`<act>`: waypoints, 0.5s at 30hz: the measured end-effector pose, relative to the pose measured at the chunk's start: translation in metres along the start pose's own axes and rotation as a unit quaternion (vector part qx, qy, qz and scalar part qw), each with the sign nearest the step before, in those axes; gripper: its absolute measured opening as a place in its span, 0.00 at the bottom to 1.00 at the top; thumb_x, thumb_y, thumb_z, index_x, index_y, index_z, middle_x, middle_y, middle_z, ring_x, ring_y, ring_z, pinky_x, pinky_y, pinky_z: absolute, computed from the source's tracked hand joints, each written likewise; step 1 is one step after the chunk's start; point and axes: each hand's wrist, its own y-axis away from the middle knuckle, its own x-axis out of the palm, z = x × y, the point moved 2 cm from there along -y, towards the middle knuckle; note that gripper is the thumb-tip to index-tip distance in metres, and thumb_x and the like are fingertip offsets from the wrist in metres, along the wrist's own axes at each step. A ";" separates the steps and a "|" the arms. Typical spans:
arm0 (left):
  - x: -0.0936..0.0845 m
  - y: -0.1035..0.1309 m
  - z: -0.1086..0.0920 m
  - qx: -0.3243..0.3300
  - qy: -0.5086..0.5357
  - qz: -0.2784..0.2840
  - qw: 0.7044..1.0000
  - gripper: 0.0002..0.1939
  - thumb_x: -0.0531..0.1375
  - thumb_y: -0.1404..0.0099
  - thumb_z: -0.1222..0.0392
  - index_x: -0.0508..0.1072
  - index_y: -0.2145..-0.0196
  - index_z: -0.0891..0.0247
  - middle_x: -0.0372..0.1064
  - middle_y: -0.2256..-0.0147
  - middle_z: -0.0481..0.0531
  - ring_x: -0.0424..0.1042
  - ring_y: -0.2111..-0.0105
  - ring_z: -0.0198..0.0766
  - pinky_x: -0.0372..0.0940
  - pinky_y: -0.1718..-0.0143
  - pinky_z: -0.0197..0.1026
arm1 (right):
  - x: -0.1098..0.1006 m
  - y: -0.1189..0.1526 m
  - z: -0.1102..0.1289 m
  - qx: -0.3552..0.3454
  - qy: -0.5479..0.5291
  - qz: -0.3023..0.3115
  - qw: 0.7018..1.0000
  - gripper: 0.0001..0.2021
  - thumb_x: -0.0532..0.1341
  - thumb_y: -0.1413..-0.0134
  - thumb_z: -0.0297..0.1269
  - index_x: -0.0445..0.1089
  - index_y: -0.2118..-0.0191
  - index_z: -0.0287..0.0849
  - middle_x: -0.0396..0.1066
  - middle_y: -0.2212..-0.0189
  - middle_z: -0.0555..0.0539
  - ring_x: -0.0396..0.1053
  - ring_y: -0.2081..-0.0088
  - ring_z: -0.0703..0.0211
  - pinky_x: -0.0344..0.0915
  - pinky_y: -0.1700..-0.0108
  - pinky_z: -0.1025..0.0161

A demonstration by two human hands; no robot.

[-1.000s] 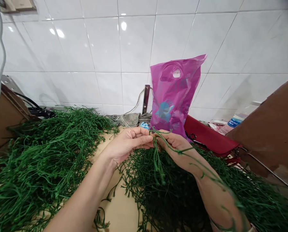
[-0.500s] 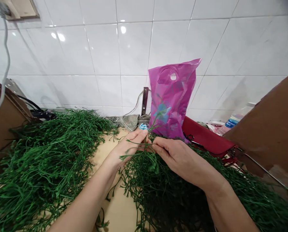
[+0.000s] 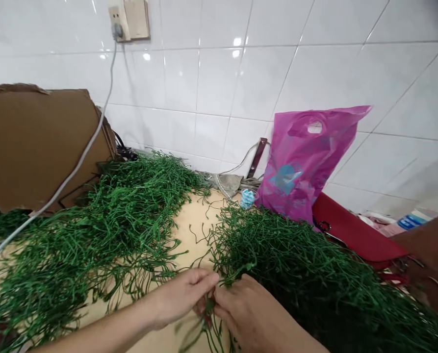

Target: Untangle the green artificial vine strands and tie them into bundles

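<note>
My left hand (image 3: 185, 296) is closed, thumb against fingers, on green artificial plant stems (image 3: 208, 314) low in the middle of the view. Close beside it, my right hand (image 3: 250, 311) has its fingers curled round the same stems, and its fingertips are partly hidden. Some stems dangle below the hands, blurred by motion. A dark green heap of such stems (image 3: 296, 255) lies right beside and behind my right hand. Another, brighter heap of stems (image 3: 138, 201) spreads over the table on the left.
Between the heaps shows the tan tabletop (image 3: 194, 215). A purple plastic bag (image 3: 307, 162) leans on the tiled wall, with a red bag (image 3: 354, 230) beside it and a blue-white crumpled wrapper (image 3: 247, 198) at its foot. A cardboard box (image 3: 38, 147) and hanging grey cable (image 3: 90, 142) are at left.
The view has swung left and downward. Both hands have come down and nearer to me from in front of the purple bag, with green stems still between them.
</note>
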 end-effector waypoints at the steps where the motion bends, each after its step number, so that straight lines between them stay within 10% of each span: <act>1: 0.001 0.010 0.003 -0.020 0.010 0.001 1.000 0.29 0.59 0.41 0.29 0.65 0.72 0.62 0.61 0.76 0.44 0.62 0.75 0.33 0.59 0.70 0.36 | 0.010 0.003 0.004 0.008 0.027 -0.010 1.000 0.06 0.62 0.50 0.26 0.67 0.71 0.44 0.76 0.74 0.50 0.69 0.74 0.57 0.53 0.69 0.60; 8: 0.014 0.030 0.043 0.014 0.142 0.056 0.988 0.28 0.69 0.48 0.36 0.64 0.69 0.63 0.64 0.71 0.45 0.65 0.71 0.32 0.60 0.67 0.36 | 0.061 0.027 0.025 0.071 0.114 -0.184 0.974 0.07 0.55 0.41 0.25 0.61 0.67 0.45 0.72 0.78 0.50 0.67 0.75 0.56 0.56 0.67 0.60; 15: 0.015 0.034 0.057 -0.017 0.316 0.026 0.948 0.14 0.70 0.44 0.57 0.68 0.68 0.63 0.65 0.72 0.45 0.67 0.75 0.30 0.63 0.70 0.34 | 0.059 0.031 0.030 0.080 -0.138 -0.085 0.984 0.03 0.59 0.40 0.31 0.67 0.65 0.45 0.72 0.74 0.52 0.67 0.73 0.61 0.58 0.68 0.64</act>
